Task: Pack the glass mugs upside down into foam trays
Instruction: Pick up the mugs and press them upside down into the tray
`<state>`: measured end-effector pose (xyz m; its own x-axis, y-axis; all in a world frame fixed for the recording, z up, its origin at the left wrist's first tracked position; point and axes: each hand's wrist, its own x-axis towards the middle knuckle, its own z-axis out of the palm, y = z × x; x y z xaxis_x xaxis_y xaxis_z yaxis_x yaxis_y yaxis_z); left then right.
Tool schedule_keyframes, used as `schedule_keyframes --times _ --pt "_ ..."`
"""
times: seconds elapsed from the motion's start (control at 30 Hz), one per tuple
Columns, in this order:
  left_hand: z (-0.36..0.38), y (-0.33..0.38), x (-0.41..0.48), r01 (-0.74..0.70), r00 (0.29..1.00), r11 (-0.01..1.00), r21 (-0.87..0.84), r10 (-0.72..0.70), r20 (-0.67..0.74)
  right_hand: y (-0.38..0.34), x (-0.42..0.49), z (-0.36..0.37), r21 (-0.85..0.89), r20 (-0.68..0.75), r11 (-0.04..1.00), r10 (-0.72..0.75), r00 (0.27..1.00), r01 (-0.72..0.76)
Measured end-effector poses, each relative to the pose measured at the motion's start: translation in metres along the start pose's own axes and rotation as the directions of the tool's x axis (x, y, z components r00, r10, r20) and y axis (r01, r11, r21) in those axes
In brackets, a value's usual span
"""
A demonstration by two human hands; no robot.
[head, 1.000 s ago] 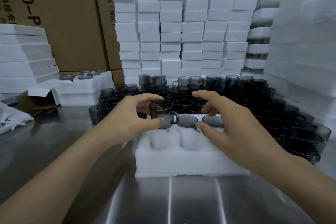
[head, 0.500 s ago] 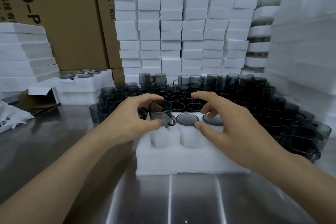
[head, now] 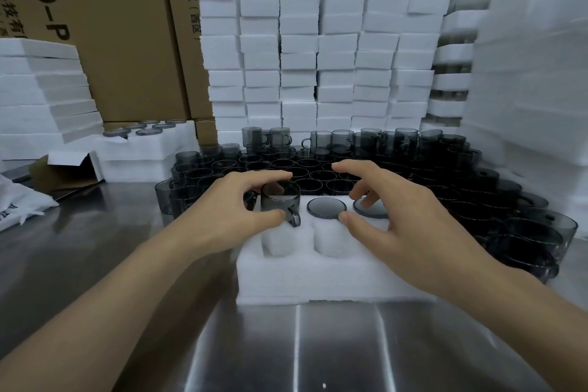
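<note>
A white foam tray lies on the steel table before me. Its back row holds two smoky glass mugs upside down, one in the middle and one at the right, only their flat bases showing. My left hand grips a third grey mug between thumb and fingers over the back left pocket, its handle pointing toward me. My right hand hovers with spread fingers over the two seated mugs, thumb tip at the middle mug's edge. Two front pockets show bare foam.
Several loose grey mugs crowd the table behind and to the right of the tray. Stacked foam blocks wall the back and right. A filled foam tray, cardboard boxes and foam sheets stand at the left.
My left hand has lowered the mug toward the back left pocket of the tray. My right hand stays spread over the two seated mugs.
</note>
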<state>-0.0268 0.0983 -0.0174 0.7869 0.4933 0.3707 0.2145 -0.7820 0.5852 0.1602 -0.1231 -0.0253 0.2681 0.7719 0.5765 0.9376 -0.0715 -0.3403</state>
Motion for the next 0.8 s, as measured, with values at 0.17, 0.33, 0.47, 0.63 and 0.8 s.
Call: schedule_keyframes --times 0.17,0.33,0.47,0.63,0.8 --pt "0.007 0.005 -0.001 0.037 0.999 0.996 -0.078 -0.040 -0.035 -0.001 0.000 0.000 -0.011 0.005 1.000 0.006 1.000 -0.006" --pt "0.012 0.011 -0.001 0.085 0.995 0.996 -0.028 -0.086 -0.046 -0.003 0.000 0.000 -0.012 0.000 1.000 0.011 1.000 -0.011" --pt "0.011 0.017 -0.002 0.123 0.992 0.992 -0.034 -0.123 0.010 -0.004 0.001 0.000 -0.011 0.013 1.000 0.017 1.000 -0.017" --pt "0.007 0.021 -0.004 0.006 0.980 0.994 -0.109 -0.028 -0.197 -0.004 0.001 -0.006 -0.023 0.009 0.999 0.023 1.000 -0.023" --pt "0.016 0.023 -0.009 0.048 0.955 0.998 0.041 -0.058 0.291 0.001 0.006 -0.016 -0.013 -0.042 0.997 0.070 0.997 -0.070"
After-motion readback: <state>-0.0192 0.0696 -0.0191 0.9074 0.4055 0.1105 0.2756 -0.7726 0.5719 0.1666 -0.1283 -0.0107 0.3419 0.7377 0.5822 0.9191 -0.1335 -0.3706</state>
